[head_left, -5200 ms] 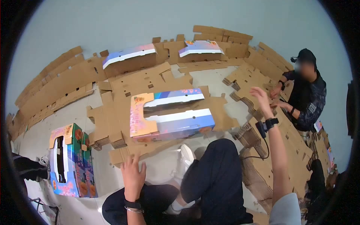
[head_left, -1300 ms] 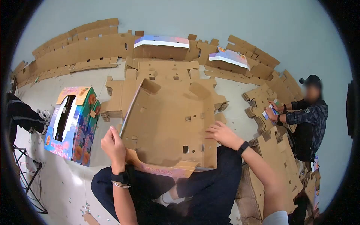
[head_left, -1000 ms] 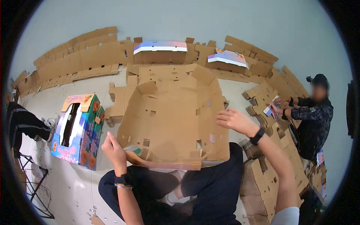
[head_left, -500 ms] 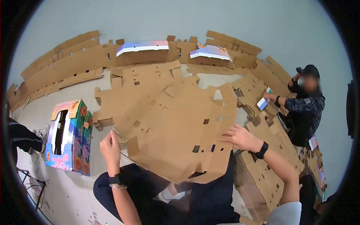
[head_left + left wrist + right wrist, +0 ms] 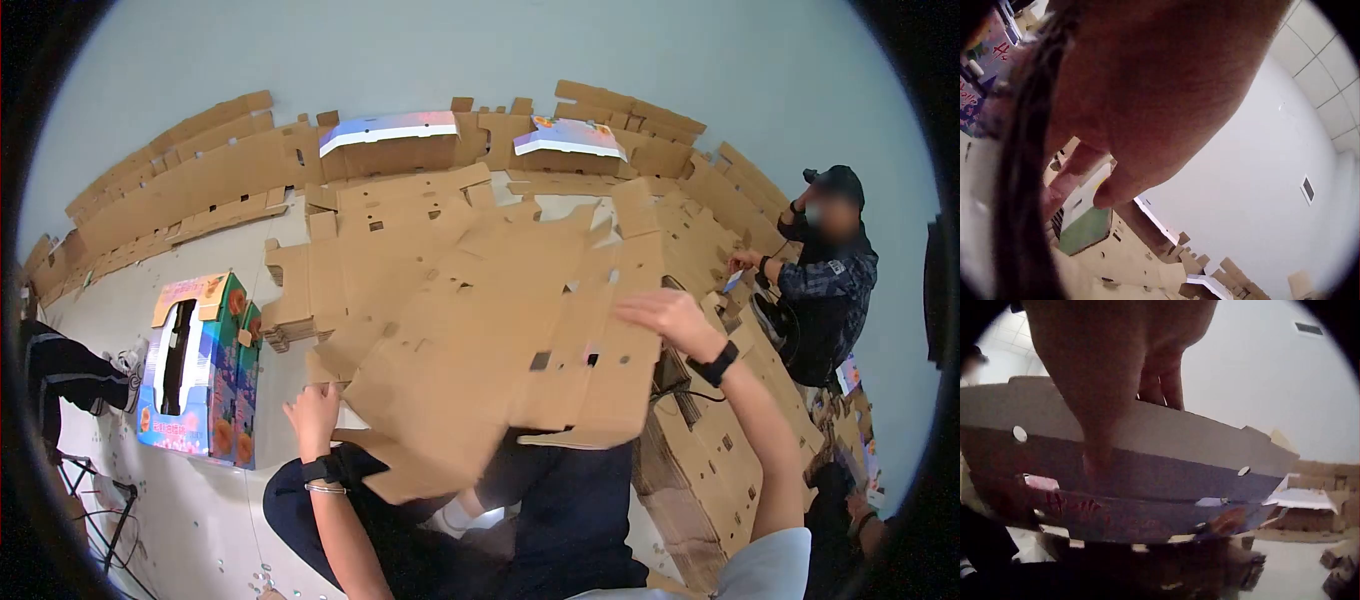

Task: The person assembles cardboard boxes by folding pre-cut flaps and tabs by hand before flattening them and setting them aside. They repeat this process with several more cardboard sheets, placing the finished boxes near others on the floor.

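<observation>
A brown cardboard carton sheet (image 5: 470, 350) spans the space over my lap in the head view, plain side up, its walls folded out nearly flat. My left hand (image 5: 318, 415) pinches its left edge, and in the left wrist view a white and green flap (image 5: 1088, 228) sits between thumb and fingers. My right hand (image 5: 675, 318) grips the right edge. The right wrist view shows that thumb on the printed outer face (image 5: 1172, 487), with the fingers over the top edge. One loose flap (image 5: 405, 480) hangs toward my knees.
Flat cardboard is stacked beyond the sheet (image 5: 390, 210) and at my right (image 5: 720, 450). Printed cartons (image 5: 225, 380) stand on the floor at left, near a black stand (image 5: 115, 490). Cardboard pieces (image 5: 240, 165) line the wall. Another person (image 5: 825, 290) crouches at right.
The printed carton stood formed on the stack, hands apart from it. Then both hands held it over my lap, tray-like with raised walls. Now its walls are spread and the front side hangs open.
</observation>
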A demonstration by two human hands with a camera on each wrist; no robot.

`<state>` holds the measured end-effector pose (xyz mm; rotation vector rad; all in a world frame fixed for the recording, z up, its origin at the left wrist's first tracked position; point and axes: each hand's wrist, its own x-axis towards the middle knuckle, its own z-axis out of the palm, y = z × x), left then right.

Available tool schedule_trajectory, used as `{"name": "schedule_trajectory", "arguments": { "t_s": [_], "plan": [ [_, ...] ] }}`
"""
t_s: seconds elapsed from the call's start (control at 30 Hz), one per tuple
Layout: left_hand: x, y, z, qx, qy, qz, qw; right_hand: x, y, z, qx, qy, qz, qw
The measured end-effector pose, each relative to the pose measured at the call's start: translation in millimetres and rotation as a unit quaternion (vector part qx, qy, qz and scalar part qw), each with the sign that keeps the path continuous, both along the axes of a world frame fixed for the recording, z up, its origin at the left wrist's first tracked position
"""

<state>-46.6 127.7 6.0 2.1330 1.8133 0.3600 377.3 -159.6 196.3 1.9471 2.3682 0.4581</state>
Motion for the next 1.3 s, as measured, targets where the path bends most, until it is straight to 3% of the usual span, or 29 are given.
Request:
{"name": "schedule_trajectory", "arguments": {
  "t_s": [0.13, 0.27, 0.37, 0.43, 0.47, 0.5, 0.53, 0.63, 0.73, 0.8, 0.93, 0.97, 1.03, 1.1, 1.17, 1.2, 1.23, 1.3],
  "plan": [
    [8.7, -0.5, 4.0, -0.024, -0.004, -0.011, 1.0, -4.0, -28.4, 23.3, 0.131, -0.039, -0.057, 0.989],
    [9.4, 3.0, 0.7, -0.049, -0.034, -0.037, 0.998, -0.7, -37.3, 17.7, 0.146, -0.04, -0.086, 0.985],
    [9.6, 8.3, -1.9, 0.026, -0.087, -0.015, 0.996, 1.7, -18.4, 18.2, 0.158, 0.002, -0.086, 0.984],
    [6.8, 11.1, -2.2, 0.157, -0.178, 0.03, 0.971, 4.3, 10.9, 26.2, 0.118, -0.033, -0.124, 0.985],
    [8.4, 11.7, -2.9, 0.159, -0.179, 0.03, 0.97, 8.0, 32.7, 35.4, 0.122, -0.059, -0.136, 0.981],
    [10.7, 12.7, -3.9, 0.146, -0.26, 0.068, 0.952, 13.9, 58.4, 47.6, 0.125, -0.083, -0.15, 0.977],
    [13.6, 17.5, -4.3, 0.135, -0.339, 0.105, 0.925, 23.5, 86.2, 62.1, 0.178, -0.076, -0.132, 0.972],
    [11.5, 33.5, -36.2, 0.156, -0.366, 0.095, 0.912, 28.9, 149.6, 129.9, 0.336, -0.083, -0.084, 0.935],
    [17.9, 21.2, -8.5, 0.136, -0.383, 0.069, 0.911, -15.0, 157.5, 175.0, 0.402, -0.008, -0.099, 0.91],
    [27.3, 19.4, -2.6, 0.145, -0.437, 0.035, 0.887, -41.9, 155.7, 177.4, 0.534, -0.126, 0.131, 0.826],
    [43.0, 7.5, 8.9, 0.134, -0.348, -0.041, 0.927, -95.2, 164.2, 91.1, 0.468, -0.139, 0.092, 0.868],
    [45.4, 3.4, 7.5, 0.134, -0.344, -0.043, 0.928, -102.1, 174.7, 54.4, 0.411, -0.095, 0.083, 0.903],
    [46.5, -3.3, 1.7, 0.062, -0.234, -0.173, 0.955, -110.0, 205.7, -26.8, 0.278, 0.002, 0.082, 0.957],
    [46.5, -11.2, -14.1, 0.097, -0.22, -0.199, 0.95, -118.1, 237.0, -120.3, 0.064, -0.017, -0.036, 0.997],
    [39.4, -13.5, -25.2, 0.133, -0.203, -0.224, 0.944, -114.1, 246.0, -209.1, -0.026, 0.008, -0.008, 1.0],
    [35.5, -12.5, -29.2, 0.066, -0.16, -0.212, 0.962, -112.1, 248.2, -246.8, -0.088, 0.03, -0.012, 0.996],
    [34.0, -9.9, -30.4, -0.004, -0.115, -0.198, 0.973, -114.1, 247.2, -276.3, -0.028, 0.03, -0.034, 0.999],
    [34.7, -11.4, -22.6, -0.012, -0.114, -0.2, 0.973, -124.1, 248.0, -271.0, -0.07, 0.039, -0.078, 0.994]
  ]
}}
